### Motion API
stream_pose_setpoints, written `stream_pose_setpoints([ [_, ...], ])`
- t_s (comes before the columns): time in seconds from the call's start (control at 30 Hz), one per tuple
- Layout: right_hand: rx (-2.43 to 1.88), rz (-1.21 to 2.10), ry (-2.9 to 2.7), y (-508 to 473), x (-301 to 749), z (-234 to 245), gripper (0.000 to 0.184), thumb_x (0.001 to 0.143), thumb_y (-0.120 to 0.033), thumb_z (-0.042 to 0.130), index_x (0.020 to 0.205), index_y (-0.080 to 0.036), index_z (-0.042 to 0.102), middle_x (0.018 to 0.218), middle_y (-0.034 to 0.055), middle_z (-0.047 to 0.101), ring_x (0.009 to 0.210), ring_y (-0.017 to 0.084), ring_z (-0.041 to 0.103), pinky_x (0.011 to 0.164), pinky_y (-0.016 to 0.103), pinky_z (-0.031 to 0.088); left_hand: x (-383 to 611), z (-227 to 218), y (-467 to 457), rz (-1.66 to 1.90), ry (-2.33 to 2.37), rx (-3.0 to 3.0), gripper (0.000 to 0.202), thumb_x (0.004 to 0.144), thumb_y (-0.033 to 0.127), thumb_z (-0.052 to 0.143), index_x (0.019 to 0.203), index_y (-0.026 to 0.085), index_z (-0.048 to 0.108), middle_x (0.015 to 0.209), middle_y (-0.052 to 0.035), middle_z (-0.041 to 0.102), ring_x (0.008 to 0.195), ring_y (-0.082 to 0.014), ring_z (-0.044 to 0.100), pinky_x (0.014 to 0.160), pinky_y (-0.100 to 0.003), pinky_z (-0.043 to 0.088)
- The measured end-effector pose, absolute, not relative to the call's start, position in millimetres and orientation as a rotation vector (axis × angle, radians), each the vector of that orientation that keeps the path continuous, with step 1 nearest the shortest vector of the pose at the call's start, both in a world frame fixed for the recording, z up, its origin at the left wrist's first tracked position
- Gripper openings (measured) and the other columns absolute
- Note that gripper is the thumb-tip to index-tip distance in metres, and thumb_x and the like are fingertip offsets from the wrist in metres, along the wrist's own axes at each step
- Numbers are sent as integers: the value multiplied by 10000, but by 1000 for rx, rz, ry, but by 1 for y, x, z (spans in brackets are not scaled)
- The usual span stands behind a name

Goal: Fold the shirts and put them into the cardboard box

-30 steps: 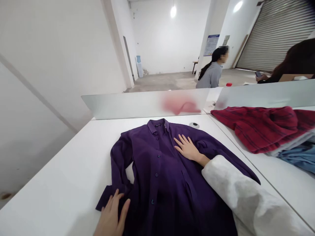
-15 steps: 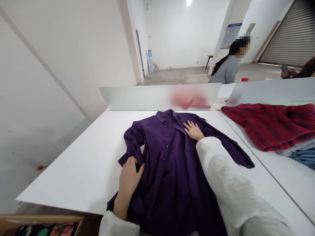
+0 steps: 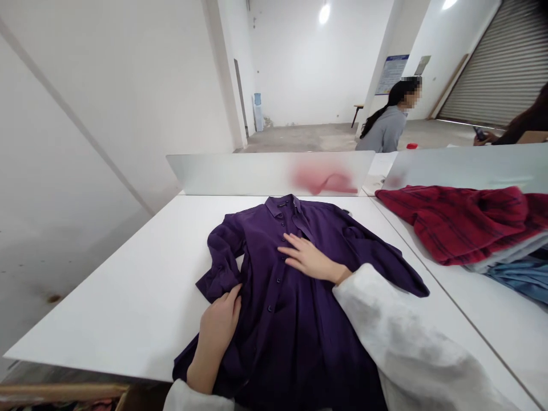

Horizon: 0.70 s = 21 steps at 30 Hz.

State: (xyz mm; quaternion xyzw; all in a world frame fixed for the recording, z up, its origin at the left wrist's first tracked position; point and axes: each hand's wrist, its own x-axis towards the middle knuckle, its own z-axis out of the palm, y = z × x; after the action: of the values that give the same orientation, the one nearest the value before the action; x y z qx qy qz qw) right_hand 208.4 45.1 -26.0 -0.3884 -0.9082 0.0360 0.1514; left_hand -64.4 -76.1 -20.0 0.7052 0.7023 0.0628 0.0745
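Bare white walls and a concrete floor (image 3: 299, 138) run back past a water dispenser (image 3: 257, 112) to a roller shutter (image 3: 496, 63), and a frosted divider (image 3: 265, 174) stands along the far edge of the white desk (image 3: 128, 308). Flat on that desk, collar toward the divider, lies a dark purple button-up shirt (image 3: 274, 319), front facing up, its lower part running toward the person's body. The right hand (image 3: 308, 260) is open and palm down, fingers spread across the chest beside the line of buttons. The left hand (image 3: 218, 337) rests on the cloth lower down, just below the rumpled sleeve (image 3: 222, 257), with its fingers lightly curled and no clear pinch. Smoothing the shirt out looks like the step in hand, and the bunched sleeve and the creases near the left hand seem to call for attention most. The other shirt sleeve (image 3: 385, 262) reaches out across the desk, with the person's white sleeve (image 3: 385, 325) lying over part of the shirt. Well to the right, a red plaid shirt (image 3: 454, 222) sits on folded blue cloth (image 3: 520, 279), apart from the purple shirt. Beyond the divider are a person in a grey sweatshirt (image 3: 383, 131) and another person holding a phone (image 3: 480, 133). Nothing on the desk lies in the way of the hands.
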Motion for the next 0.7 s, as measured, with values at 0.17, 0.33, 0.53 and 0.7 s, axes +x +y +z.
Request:
stream_pose_setpoints([
  [0.17,-1010,215,-2775,23,198,-46,527,960,-497,330,1448,-299,333,1567,95,93,1428,301,80,1120,531,194,-60,-14,-65,192,2297,1856,400,942,470,286,1041,206,569,888,-83,706,792,-255,673,653,-327,446],
  [0.33,-996,239,-2808,28,202,-53,512,968,-484,310,1435,-283,366,1542,56,222,1425,289,112,1130,542,173,-62,-8,-55,101,2520,1640,463,912,541,243,950,183,535,748,-119,681,767,-318,672,655,-378,444],
  [0.53,-979,251,-2801,29,201,-54,521,966,-496,298,1429,-270,379,1521,35,288,1419,286,153,1130,549,182,-97,-3,-49,215,2499,1680,299,859,334,323,1058,172,478,787,-100,677,749,-289,667,630,-367,462],
  [0.7,-972,249,-2779,30,202,-57,515,964,-500,302,1416,-274,399,1507,37,321,1415,286,171,1127,550,191,-183,39,-62,650,2602,1590,462,861,321,243,1263,132,369,807,-72,686,769,-215,659,656,-331,525],
])
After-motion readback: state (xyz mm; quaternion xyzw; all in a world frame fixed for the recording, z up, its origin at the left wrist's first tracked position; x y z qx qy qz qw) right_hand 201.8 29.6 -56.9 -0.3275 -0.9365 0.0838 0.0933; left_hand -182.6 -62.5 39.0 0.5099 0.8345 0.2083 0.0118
